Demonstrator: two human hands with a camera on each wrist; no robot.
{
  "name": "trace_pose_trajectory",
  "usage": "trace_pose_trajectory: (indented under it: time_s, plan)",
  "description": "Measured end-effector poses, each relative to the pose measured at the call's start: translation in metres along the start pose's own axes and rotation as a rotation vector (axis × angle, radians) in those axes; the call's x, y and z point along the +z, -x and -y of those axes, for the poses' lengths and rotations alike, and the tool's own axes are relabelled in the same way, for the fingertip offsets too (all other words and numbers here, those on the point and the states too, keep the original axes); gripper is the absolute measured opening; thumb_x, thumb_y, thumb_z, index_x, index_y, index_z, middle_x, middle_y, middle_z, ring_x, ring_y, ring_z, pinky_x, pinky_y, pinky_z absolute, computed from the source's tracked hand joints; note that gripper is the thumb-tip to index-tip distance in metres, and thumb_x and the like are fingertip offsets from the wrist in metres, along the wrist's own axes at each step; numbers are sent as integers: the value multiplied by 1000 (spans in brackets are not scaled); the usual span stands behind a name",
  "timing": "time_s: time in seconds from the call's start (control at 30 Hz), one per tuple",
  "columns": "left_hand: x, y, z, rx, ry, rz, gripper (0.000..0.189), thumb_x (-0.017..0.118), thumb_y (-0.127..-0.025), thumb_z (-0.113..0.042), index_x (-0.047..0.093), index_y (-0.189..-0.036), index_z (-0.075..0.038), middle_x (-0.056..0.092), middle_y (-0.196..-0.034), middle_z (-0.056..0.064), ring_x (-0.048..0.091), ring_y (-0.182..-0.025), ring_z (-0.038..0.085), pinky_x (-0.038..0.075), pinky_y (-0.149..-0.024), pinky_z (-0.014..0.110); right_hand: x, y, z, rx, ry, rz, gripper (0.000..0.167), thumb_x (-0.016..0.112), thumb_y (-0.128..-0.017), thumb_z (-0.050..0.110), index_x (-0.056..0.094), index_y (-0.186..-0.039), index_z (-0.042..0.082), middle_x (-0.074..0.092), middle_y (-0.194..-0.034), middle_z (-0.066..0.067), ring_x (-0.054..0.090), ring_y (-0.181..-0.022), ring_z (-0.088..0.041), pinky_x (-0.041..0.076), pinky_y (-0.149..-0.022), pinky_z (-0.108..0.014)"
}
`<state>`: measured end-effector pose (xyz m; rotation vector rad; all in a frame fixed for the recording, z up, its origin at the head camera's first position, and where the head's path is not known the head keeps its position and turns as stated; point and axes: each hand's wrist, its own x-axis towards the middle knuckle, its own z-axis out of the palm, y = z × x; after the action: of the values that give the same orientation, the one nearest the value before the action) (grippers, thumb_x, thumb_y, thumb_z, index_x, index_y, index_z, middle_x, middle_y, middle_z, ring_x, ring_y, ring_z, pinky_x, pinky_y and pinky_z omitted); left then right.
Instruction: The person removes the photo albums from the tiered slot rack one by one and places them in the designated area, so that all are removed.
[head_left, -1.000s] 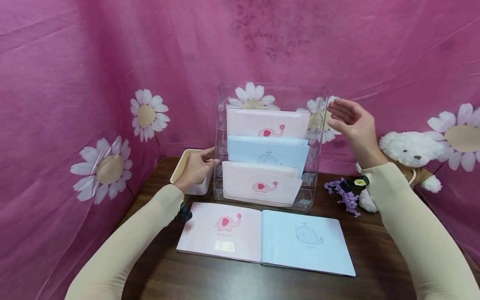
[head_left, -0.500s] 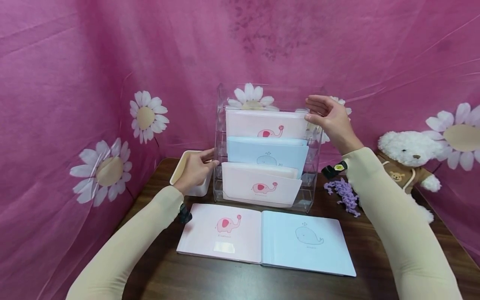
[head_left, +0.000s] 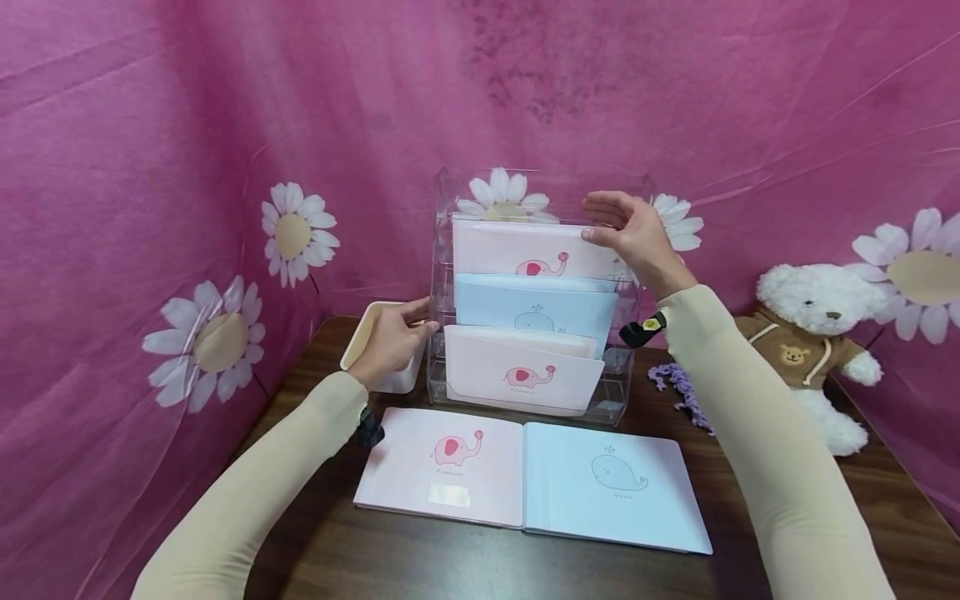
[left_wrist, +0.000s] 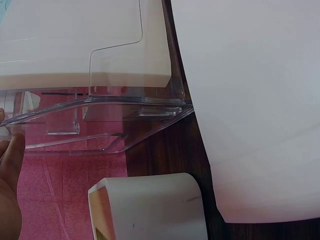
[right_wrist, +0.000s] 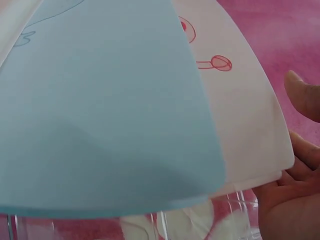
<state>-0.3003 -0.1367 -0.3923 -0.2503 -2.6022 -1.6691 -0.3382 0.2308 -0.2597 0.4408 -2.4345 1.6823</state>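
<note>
In the head view, a clear tiered rack [head_left: 617,385] holds a pink elephant folder [head_left: 487,242] at the top, a blue whale folder [head_left: 487,300] in the middle and another pink elephant folder [head_left: 480,371] in front. My left hand [head_left: 393,337] holds the rack's left side edge between thumb and fingers. At the top folder's upper right corner is my right hand [head_left: 633,240]. The right wrist view shows its fingers partly behind the pink folder [right_wrist: 250,115], the thumb standing apart in front. Whether those fingers touch the folder I cannot tell.
A pink elephant folder [head_left: 401,467] and a blue whale folder [head_left: 570,475] lie side by side before the rack. A white bin [head_left: 397,382] stands at its left. On the right are a teddy bear [head_left: 821,350] and a purple tangle [head_left: 678,383]. Pink cloth [head_left: 360,125] hangs behind.
My right hand has moved left from beside the rack to the top pink folder's upper right corner. My left hand has stayed at the rack's left side.
</note>
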Motion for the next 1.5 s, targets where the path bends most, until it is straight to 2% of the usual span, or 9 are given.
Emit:
trace_pose_trajectory:
  time_s: [0.07, 0.4, 0.57, 0.73, 0.83, 0.93, 1.07, 1.27, 1.5]
  plan:
    - [0, 0, 0, -9, -6, 3, 58, 68, -97, -13, 48, -152, -13, 66, -138, 14, 66, -71, 18, 33, -38, 27, 2, -1, 0, -4, 4, 6, 63, 72, -93, 12, 46, -150, 9, 51, -154, -13, 48, -143, -29, 45, -115, -34]
    - [-1, -1, -1, -29, -14, 5, 59, 69, -97, -15, 47, -153, -17, 65, -140, 13, 50, -47, 15, 33, -37, 27, 12, -3, -10, 36, 155, -13, 55, 77, -90, 18, 59, -142, 15, 59, -147, -9, 55, -132, -23, 45, -111, -40]
    - [-1, -1, 0, -16, -15, -3, 58, 68, -97, -14, 48, -152, -15, 65, -139, 14, 58, -55, 17, 34, -38, 27, 16, -4, -14, 44, 167, -13, 50, 77, -90, 20, 63, -139, 17, 60, -143, -10, 58, -123, -22, 47, -108, -43]
    - [-1, -2, 0, -18, -12, -5, 58, 69, -97, -14, 48, -152, -15, 65, -139, 13, 65, -67, 27, 33, -37, 27, 19, -5, -16, 40, 137, -26, 50, 78, -89, 19, 64, -137, 14, 64, -138, -11, 61, -114, -17, 49, -96, -28]
    - [0, -2, 0, -17, -16, -5, 59, 69, -97, -14, 48, -152, -16, 65, -140, 13, 70, -79, 24, 34, -37, 27, 20, -5, -18, 46, 103, -48, 51, 79, -88, 18, 65, -136, 12, 64, -136, -11, 60, -111, -14, 48, -91, -23]
    - [0, -1, 0, -19, -17, -3, 59, 69, -97, -14, 48, -152, -16, 65, -140, 13, 67, -70, 17, 33, -37, 27, 21, -4, -20, 47, 71, -71, 49, 80, -87, 18, 66, -134, 9, 65, -133, -11, 59, -109, -12, 47, -90, -21]
    - [0, -1, -1, -34, -7, -2, 59, 69, -97, -15, 49, -152, -17, 66, -138, 12, 47, -44, 16, 32, -36, 27, 22, -3, -23, 61, 44, -89, 46, 81, -87, 19, 68, -130, 11, 67, -129, -9, 60, -106, -11, 47, -89, -20]
    - [0, 0, -1, -21, -12, -5, 58, 69, -97, -14, 49, -151, -15, 66, -137, 14, 59, -55, 17, 32, -37, 27, 23, -2, -25, 79, 42, -104, 44, 82, -86, 22, 70, -127, 13, 71, -120, -5, 63, -100, -11, 51, -84, -18]
    - [0, 1, -1, -23, -18, -9, 58, 69, -97, -14, 50, -151, -16, 66, -138, 13, 62, -58, 23, 33, -37, 27, 23, -3, -24, 107, 55, -117, 43, 83, -86, 24, 72, -126, 15, 72, -121, -7, 64, -100, -12, 51, -83, -19]
